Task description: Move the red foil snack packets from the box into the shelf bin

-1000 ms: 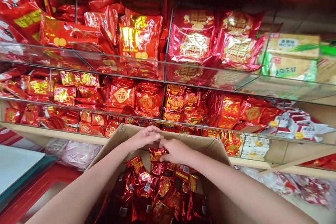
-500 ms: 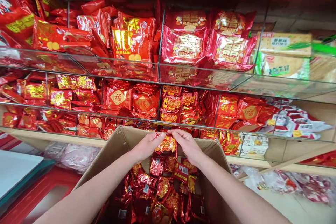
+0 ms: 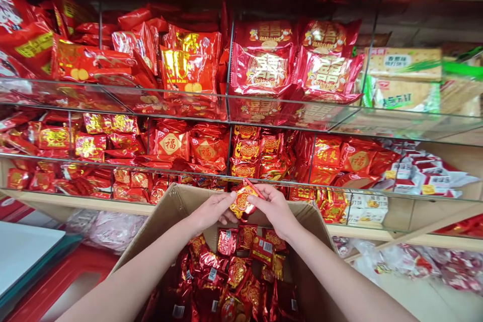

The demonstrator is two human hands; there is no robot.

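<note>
Both hands meet over the far end of an open cardboard box point(image 3: 158, 224). Between them is a small red-and-gold snack packet point(image 3: 242, 202), tilted, its gold pattern turned up. My right hand point(image 3: 274, 211) pinches the packet's right edge, thumb on its face. At the opposite edge, my left hand point(image 3: 215, 211) has its thumb against the wrapper and its fingers curled beneath. Below them, several similar red wrapped packets point(image 3: 237, 271) lie loose in the box, some showing barcode labels.
Tiered shelves with clear dividers point(image 3: 227, 108) stand ahead, filled with red packets. Double-happiness bags point(image 3: 264, 68) are on the upper tier, green-edged cracker packs point(image 3: 403, 78) to the right. Bagged goods point(image 3: 113, 229) sit under the shelf at left, beside a pale board point(image 3: 28, 251).
The packet has turned from facing me squarely to a slant. My right hand's fingers have closed around its edge, and my left hand has shifted slightly.
</note>
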